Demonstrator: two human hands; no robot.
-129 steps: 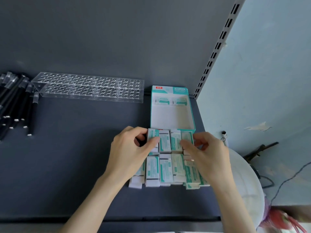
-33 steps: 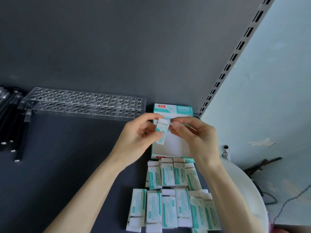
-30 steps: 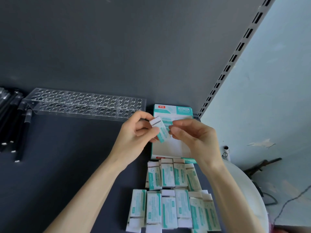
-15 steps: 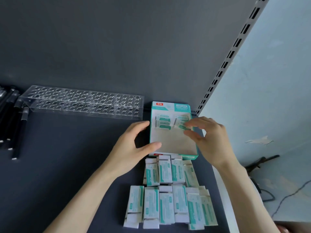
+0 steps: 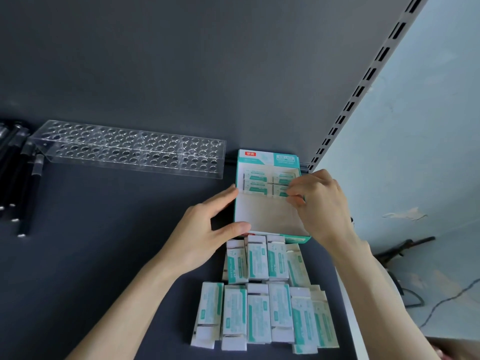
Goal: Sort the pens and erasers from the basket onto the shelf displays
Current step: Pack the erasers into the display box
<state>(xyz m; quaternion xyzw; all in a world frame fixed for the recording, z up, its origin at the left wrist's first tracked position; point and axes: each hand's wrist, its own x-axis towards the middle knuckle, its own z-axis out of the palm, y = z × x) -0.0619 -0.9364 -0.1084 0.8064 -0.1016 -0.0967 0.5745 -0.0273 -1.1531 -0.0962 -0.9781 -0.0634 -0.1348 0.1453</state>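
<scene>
My right hand (image 5: pixel 320 203) pinches an eraser (image 5: pixel 280 190) between thumb and forefinger at the far end of the box (image 5: pixel 267 215), touching the packed erasers (image 5: pixel 255 179) just left of my fingertips. My left hand (image 5: pixel 205 229) lies against the box's left wall, fingers straight along it, thumb on the near corner, gripping nothing. Nearer me, below both wrists, loose erasers (image 5: pixel 259 315) lie in two rows on the shelf (image 5: pixel 91 255). Far left of my left hand stands a clear rack (image 5: pixel 130 149), with black pens (image 5: pixel 18 183) lying beyond it.
</scene>
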